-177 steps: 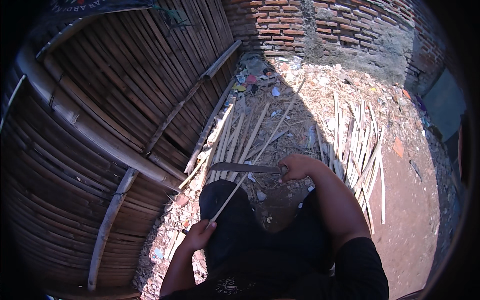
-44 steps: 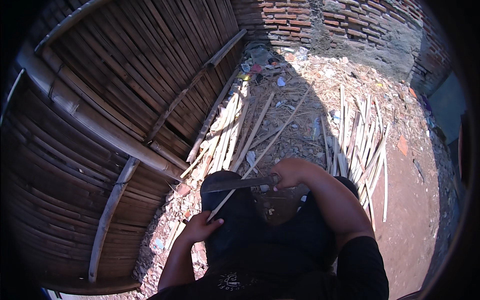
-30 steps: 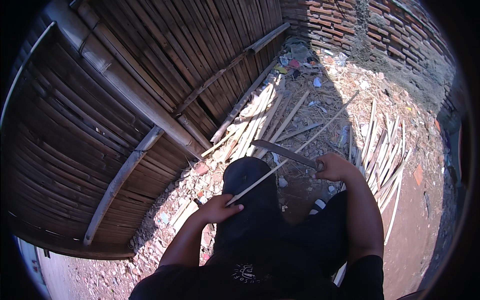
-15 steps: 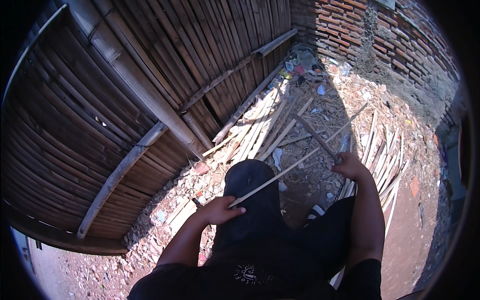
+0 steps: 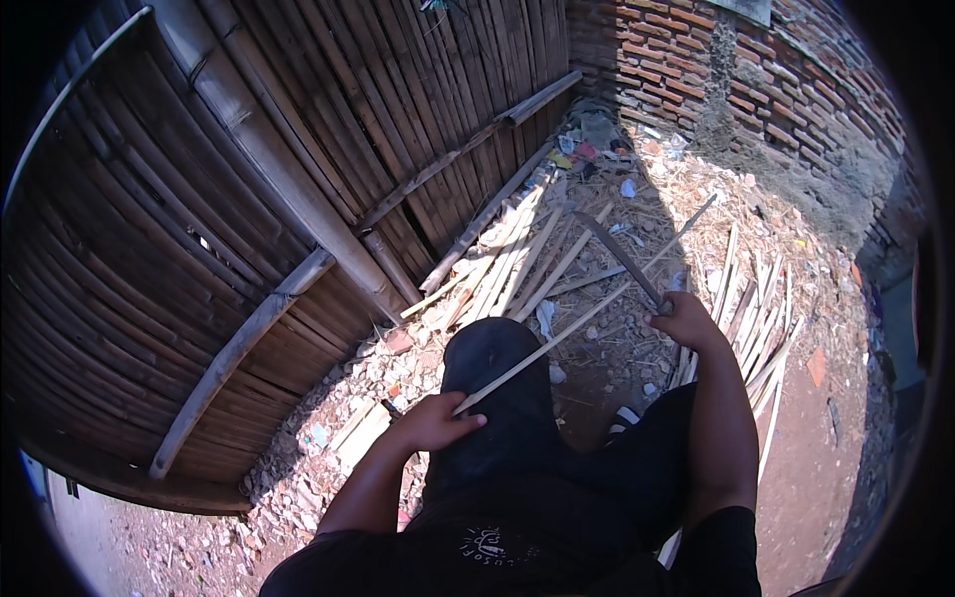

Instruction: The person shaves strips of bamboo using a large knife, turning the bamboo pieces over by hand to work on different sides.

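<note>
A long pale bamboo strip (image 5: 557, 338) slants from my lap up to the right. My left hand (image 5: 438, 422) is closed around its near end, above my left thigh. In my right hand (image 5: 686, 323) is the handle of a sickle (image 5: 627, 261), its dark curved blade reaching up and to the left. The blade crosses the strip partway along; whether the two touch I cannot tell. The strip's far end points toward the sunlit debris.
A bamboo wall (image 5: 298, 149) rises at the left, and a brick wall (image 5: 657, 60) at the back right. Cut bamboo strips (image 5: 512, 254) lie on the rubble ahead; another pile of strips (image 5: 756, 318) lies beyond my right forearm. Litter and stones (image 5: 328, 428) cover the ground.
My right hand with the sickle has shifted slightly left and up, along the strip. The left hand keeps its hold in nearly the same place. The whole view has tilted slightly.
</note>
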`<state>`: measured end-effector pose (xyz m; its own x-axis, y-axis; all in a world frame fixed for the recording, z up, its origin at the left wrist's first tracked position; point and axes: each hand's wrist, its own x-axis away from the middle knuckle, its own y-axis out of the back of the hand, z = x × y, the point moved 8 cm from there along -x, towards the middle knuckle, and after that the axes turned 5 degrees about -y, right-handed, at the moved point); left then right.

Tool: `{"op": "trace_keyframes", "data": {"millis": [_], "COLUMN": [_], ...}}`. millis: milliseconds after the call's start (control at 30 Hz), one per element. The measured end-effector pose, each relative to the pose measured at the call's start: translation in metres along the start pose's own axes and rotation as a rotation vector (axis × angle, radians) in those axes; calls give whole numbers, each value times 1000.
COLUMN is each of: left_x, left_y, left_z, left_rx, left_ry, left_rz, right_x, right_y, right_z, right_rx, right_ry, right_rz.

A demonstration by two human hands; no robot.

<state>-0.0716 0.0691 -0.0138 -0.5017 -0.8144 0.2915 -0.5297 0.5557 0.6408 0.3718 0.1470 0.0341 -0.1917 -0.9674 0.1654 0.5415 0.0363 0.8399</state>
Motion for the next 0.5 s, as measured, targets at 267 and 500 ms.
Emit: {"op": "trace_keyframes", "data": {"millis": [267, 500], "left_x": [-6, -8], "left_y": [-1, -4], "left_z": [0, 8], "left_rx": [11, -88], "left_ry": [50, 113], "left_rz": [39, -17], "right_x": [28, 22], "right_y": [-63, -68], "right_z": [51, 60], "right_rx": [190, 122], "right_ry": [354, 442], "right_rz": [318, 368]}}
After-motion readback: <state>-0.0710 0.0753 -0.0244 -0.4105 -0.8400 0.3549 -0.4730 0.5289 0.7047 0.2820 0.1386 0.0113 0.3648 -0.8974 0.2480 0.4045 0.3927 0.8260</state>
